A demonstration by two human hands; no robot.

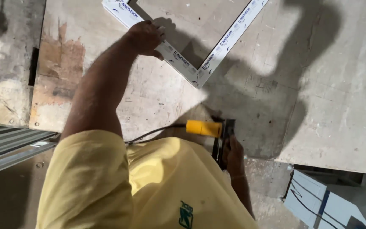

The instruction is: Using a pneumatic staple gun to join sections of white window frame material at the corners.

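- Left hand [145, 38] pressing down on white frame [193, 55], fingers curled over one bar near the corner joint.
- Frame lying flat on worn tabletop [310, 106], corner pointing toward the body, far end running out of view at top.
- Right hand [233, 153] closed round a dark power tool [221, 133] w/ yellow part, at tabletop's near edge, apart from frame.
- Black cable [153, 133] trailing left from tool.
- Yellow shirt [149, 186] filling lower view.

The white window frame [200, 63] runs off the top edge, its far corners unseen. Below its near corner, the yellow-handled power tool [210, 128] is half hidden behind the right hand [233, 153] and yellow shirt [157, 186].
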